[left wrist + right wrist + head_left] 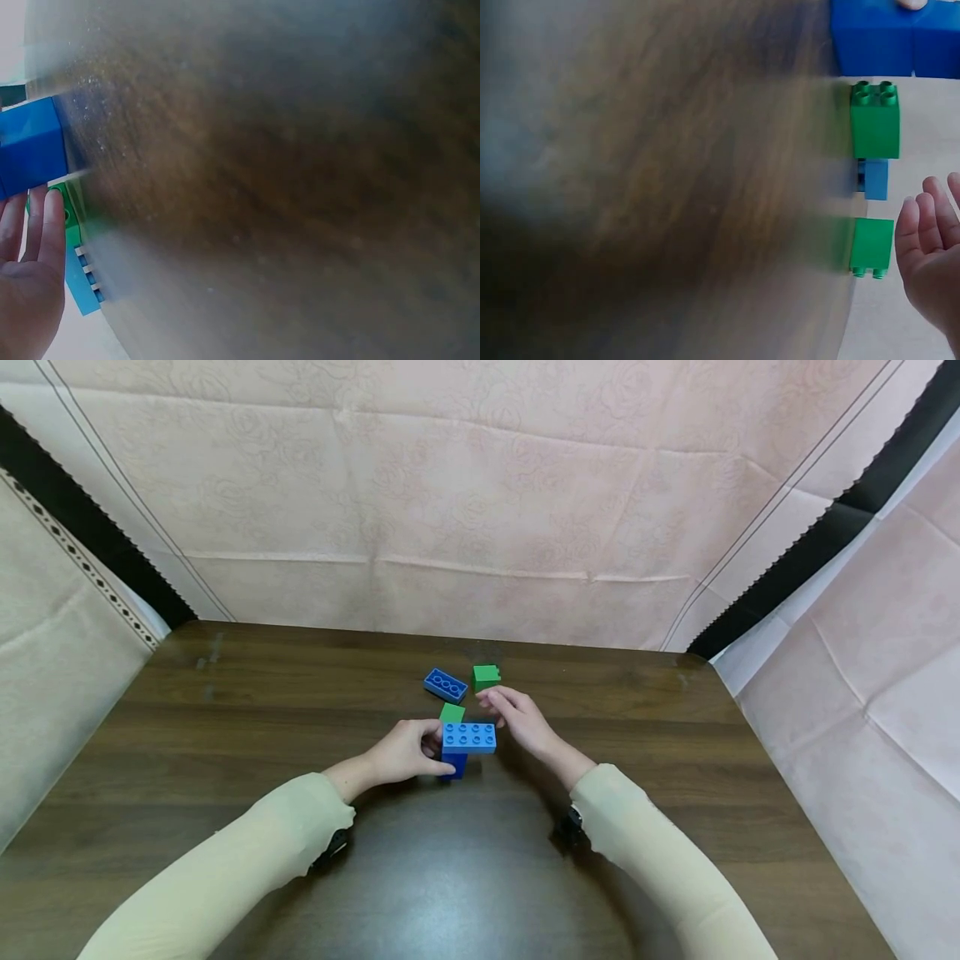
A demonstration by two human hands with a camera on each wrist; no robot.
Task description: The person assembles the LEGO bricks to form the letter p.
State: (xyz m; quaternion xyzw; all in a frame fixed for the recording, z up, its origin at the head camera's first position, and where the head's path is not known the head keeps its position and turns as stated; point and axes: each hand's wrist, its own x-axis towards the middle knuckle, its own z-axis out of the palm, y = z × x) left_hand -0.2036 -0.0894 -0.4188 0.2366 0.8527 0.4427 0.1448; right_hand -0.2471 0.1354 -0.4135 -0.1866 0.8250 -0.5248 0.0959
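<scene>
My left hand (405, 750) holds a stack of blue toy building bricks from its left side, thumb at the near face and fingers at the far side. The upper blue brick (469, 745) lies crosswise and juts right past the lower blue brick (454, 765). Just behind the stack is a green brick (452, 712). My right hand (521, 718) hovers right of the stack with loosely bent fingers, holding nothing. Nearest its fingertips stands another green brick (486, 677); the right wrist view shows a gap between that green brick (872, 244) and the hand.
A loose blue brick (446, 686) lies studs up at the back, left of the farther green brick. All rests on a dark brown wooden table (300, 693). Pale patterned cloth (450, 502) hangs beyond the table's far edge and along both sides.
</scene>
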